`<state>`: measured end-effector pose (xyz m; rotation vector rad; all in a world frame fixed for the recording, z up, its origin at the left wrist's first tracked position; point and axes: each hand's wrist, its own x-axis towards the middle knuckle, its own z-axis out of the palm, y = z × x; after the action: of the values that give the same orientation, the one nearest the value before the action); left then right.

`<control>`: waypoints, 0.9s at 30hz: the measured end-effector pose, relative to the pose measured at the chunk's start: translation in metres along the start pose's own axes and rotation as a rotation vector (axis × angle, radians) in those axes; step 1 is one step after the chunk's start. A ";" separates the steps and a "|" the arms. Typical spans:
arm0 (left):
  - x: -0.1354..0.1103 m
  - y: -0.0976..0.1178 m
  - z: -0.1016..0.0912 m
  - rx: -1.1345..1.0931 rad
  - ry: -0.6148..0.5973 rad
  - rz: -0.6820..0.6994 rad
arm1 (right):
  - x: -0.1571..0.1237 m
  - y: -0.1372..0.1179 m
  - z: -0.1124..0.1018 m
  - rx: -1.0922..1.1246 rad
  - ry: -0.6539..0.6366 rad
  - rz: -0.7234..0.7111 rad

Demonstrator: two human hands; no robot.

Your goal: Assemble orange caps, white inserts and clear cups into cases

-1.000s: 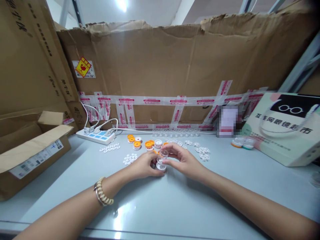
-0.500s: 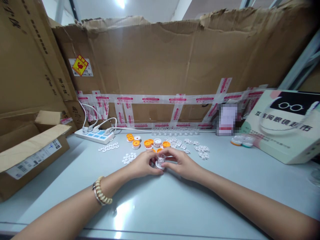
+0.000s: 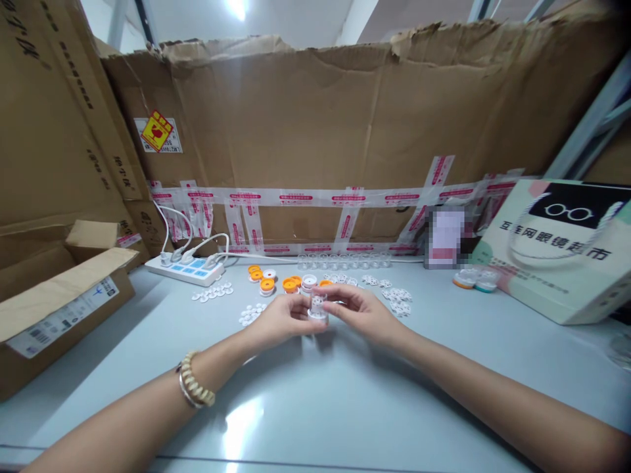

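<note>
Between my two hands, just above the table, is a small clear plastic cup (image 3: 318, 303) on a round white base, with a white patterned piece inside it. My left hand (image 3: 283, 320) grips the white base from the left, thumb along its lower edge. From the right, my right hand (image 3: 363, 312) pinches the clear upper part between thumb and fingers. Beyond the hands lie orange round caps (image 3: 267, 284), partly hidden by my fingers, and a white round cap (image 3: 309, 282). White patterned pieces (image 3: 397, 295) are spread right of them, and small white discs (image 3: 251, 313) on the left.
A row of clear cups (image 3: 345, 261) stands along the back cardboard. At left are a power strip (image 3: 187, 269) with cables and an open cardboard box (image 3: 73, 295). To the right stand a paper bag (image 3: 557, 256), two round lidded cases (image 3: 476, 278) and a pixelated upright object (image 3: 446, 238).
Both hands have lifted the clear cup and its white base slightly and turned it more upright. The right hand has risen a little over the orange caps.
</note>
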<state>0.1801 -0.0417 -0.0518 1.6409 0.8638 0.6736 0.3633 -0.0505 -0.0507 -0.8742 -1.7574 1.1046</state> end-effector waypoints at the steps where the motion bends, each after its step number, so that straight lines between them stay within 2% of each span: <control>1: -0.001 0.003 0.000 -0.051 0.000 -0.001 | 0.000 -0.006 -0.002 0.015 0.006 0.004; 7: -0.010 0.022 0.003 -0.317 0.006 0.023 | -0.002 -0.035 -0.011 0.116 0.062 -0.009; 11: -0.014 0.029 0.006 -0.379 0.010 0.070 | -0.003 -0.043 -0.008 0.190 0.077 -0.062; 18: -0.016 0.031 0.012 -0.331 0.066 0.093 | -0.004 -0.045 -0.004 0.162 0.117 -0.116; 24: -0.016 0.029 0.013 -0.167 0.109 0.152 | -0.004 -0.042 -0.003 0.167 0.127 -0.066; 27: -0.018 0.033 0.016 -0.107 0.168 0.155 | -0.004 -0.037 0.002 0.157 0.184 -0.054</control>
<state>0.1888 -0.0695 -0.0227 1.5820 0.8104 0.9601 0.3582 -0.0681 -0.0177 -0.8015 -1.5136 1.0756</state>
